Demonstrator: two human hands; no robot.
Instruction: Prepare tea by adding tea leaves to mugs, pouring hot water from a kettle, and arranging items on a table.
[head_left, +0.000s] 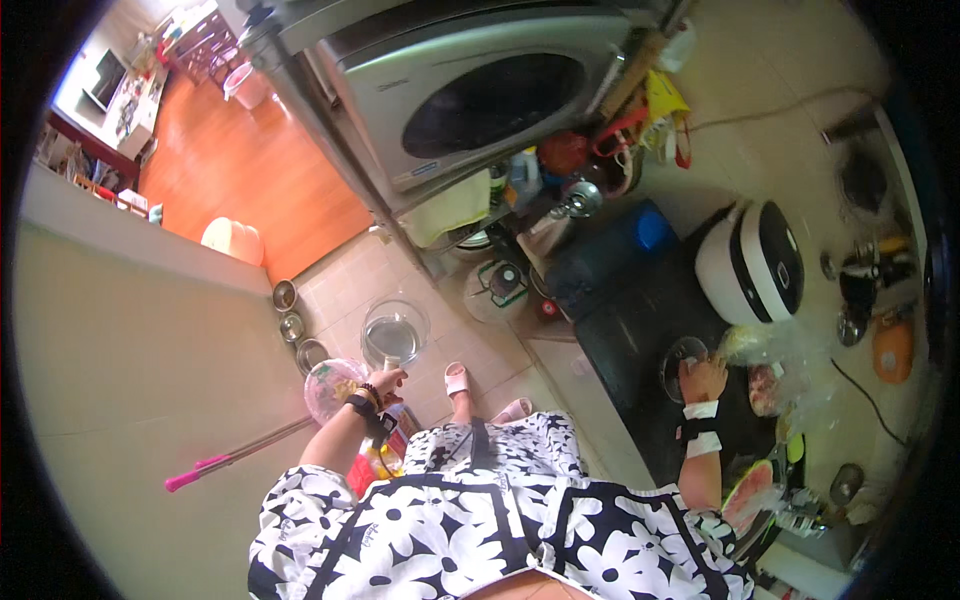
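Observation:
On the left, my left hand (386, 382) is lowered over the floor with its fingers partly curled. A small white object (391, 363) shows just beyond its fingers; whether I hold it is unclear. Behind that is a round clear container (395, 339) on the tiles. My right hand (703, 377) is at the black countertop (637, 375), over the right side of a clear round bowl (673, 366). Its grip on the bowl cannot be made out. Clear plastic bags (750, 343) and a piece of raw meat (763, 390) lie just beyond it.
A white rice cooker (724, 262) stands behind the bowl. Cut watermelon (748, 491) is near my right elbow. Metal bowls (291, 327) and a pink-rimmed basin (330, 386) line the left wall. Above the shelf items is a microwave oven (487, 97).

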